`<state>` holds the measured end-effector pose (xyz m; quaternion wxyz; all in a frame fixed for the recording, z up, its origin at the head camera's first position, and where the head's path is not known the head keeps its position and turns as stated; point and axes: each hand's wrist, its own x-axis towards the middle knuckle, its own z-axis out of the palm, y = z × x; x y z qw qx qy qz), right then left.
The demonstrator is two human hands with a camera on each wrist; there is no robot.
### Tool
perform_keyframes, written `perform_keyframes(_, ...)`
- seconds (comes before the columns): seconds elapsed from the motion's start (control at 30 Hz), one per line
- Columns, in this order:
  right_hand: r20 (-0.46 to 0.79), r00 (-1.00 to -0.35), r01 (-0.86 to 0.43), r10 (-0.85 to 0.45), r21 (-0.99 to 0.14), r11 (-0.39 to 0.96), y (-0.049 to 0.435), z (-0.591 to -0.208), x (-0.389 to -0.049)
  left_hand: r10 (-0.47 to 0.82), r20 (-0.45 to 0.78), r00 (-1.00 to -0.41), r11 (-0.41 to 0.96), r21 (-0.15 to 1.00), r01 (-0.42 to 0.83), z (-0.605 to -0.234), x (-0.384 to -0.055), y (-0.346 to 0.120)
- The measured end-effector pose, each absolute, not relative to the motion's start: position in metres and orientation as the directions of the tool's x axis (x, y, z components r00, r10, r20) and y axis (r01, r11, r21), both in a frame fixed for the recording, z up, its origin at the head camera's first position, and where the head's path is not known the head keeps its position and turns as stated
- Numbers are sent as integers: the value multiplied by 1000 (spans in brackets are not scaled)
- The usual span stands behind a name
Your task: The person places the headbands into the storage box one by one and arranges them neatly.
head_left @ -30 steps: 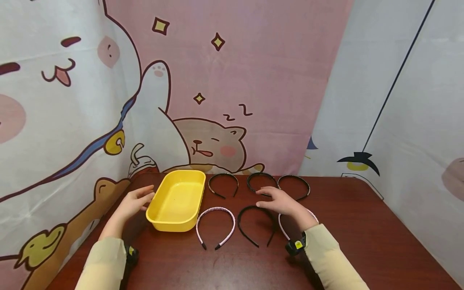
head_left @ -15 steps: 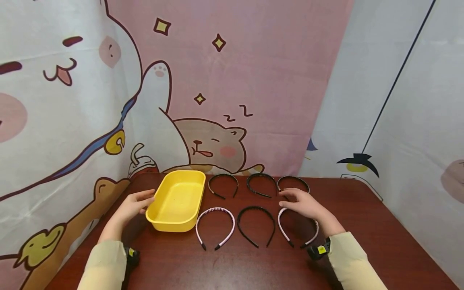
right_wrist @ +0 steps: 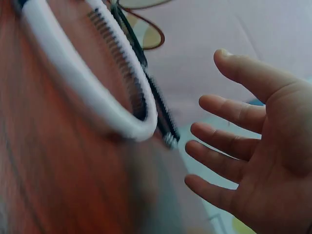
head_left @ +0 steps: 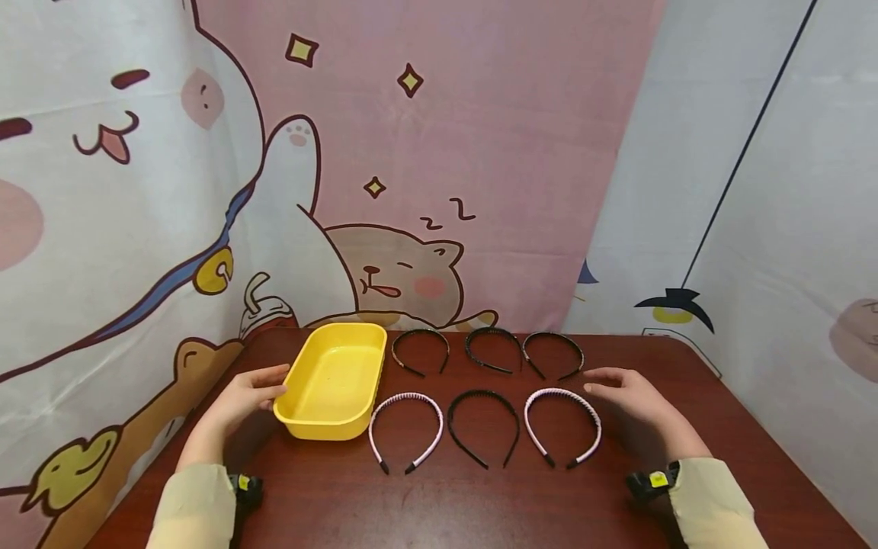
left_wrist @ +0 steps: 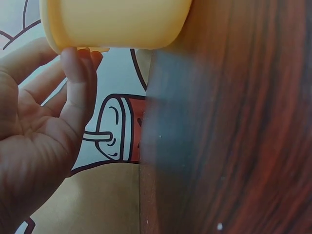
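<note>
My left hand [head_left: 235,402] is at the left side of a yellow plastic tray [head_left: 322,430], its relaxed fingers right at the rim. The left wrist view has the fingertips and thumb close beneath the edge of the tray [left_wrist: 117,24]. Fingers spread and holding nothing, my right hand [head_left: 634,398] hovers to the right of a pale pink headband [head_left: 564,392], which appears large in the right wrist view. Left of that headband lie a black headband [head_left: 483,393] and another pale pink headband [head_left: 408,396].
Behind the front row are three dark headbands, a left one [head_left: 421,331], a middle one [head_left: 492,330] and a right one [head_left: 552,334]. All lie on a brown wooden table [head_left: 439,503]. A cartoon-printed cloth [head_left: 521,168] hangs behind it.
My right hand has moved right, from above the middle headbands past the right-hand pale pink one, uncovering it. My left hand has shifted slightly at the tray; tray and headbands stay in place.
</note>
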<state>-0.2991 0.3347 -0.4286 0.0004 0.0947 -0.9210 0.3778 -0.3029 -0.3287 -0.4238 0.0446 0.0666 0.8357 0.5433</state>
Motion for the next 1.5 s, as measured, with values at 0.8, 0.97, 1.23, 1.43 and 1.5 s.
perform_keyframes(0.8, -96, -990, 18, -102, -810, 586, 344, -454, -299, 135, -35, -990, 420, 907, 25, -423, -296, -329)
perform_keyframes(0.97, -98, -991, 25, -88, -792, 609, 337, -454, -297, 138, -21, -990, 417, 908, 39, -424, -298, -328)
perform_keyframes(1.23, -85, -995, 34, -47, -758, 652, 328, -451, -294, 130, -26, -991, 425, 905, 32, -425, -300, -327)
perform_keyframes(1.43, -85, -996, 44, -31, -750, 660, 325, -453, -296, 128, -21, -991, 431, 901, 37, -425, -299, -327)
perform_keyframes(1.5, -88, -996, 48, -27, -749, 661, 325, -454, -297, 121, -22, -992, 431, 902, 33, -426, -298, -327)
